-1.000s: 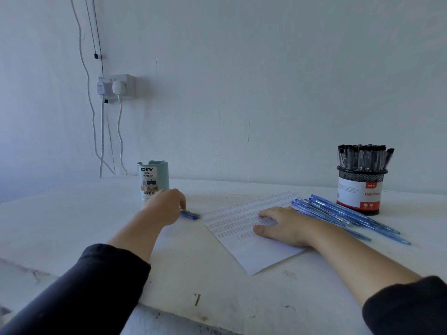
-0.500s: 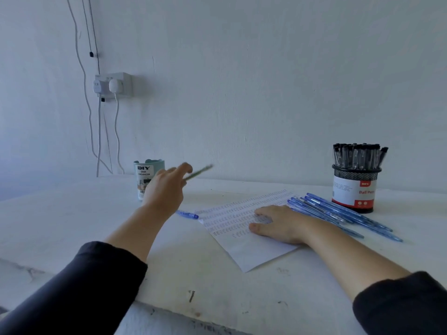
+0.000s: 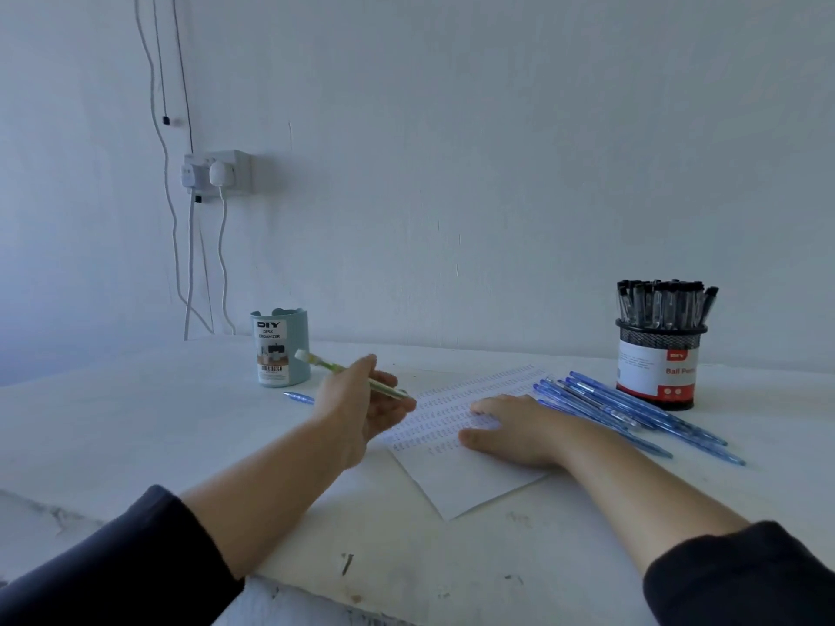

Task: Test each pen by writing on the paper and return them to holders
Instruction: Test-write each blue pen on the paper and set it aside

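My left hand point(image 3: 361, 404) holds a green pen point(image 3: 336, 370) above the table, its white end pointing back left toward the teal desk organizer point(image 3: 281, 347). My right hand point(image 3: 519, 429) lies flat on the sheet of paper point(image 3: 461, 481), which carries rows of small written marks. A blue pen point(image 3: 299, 397) lies on the table just in front of the organizer. Several blue pens point(image 3: 632, 411) lie side by side to the right of the paper. A black mesh holder point(image 3: 657, 359) with a red and white label stands at the back right, full of black-capped pens.
The white table point(image 3: 135, 426) meets a white wall at the back. A wall socket point(image 3: 217, 173) with plugged-in cables hangs at the upper left, the cables running down behind the table. The table's front edge is chipped and marked.
My left hand rose from the table beside the organizer with a green pen, then swung right toward the paper. The blue pen stays on the table. My right hand has kept still.
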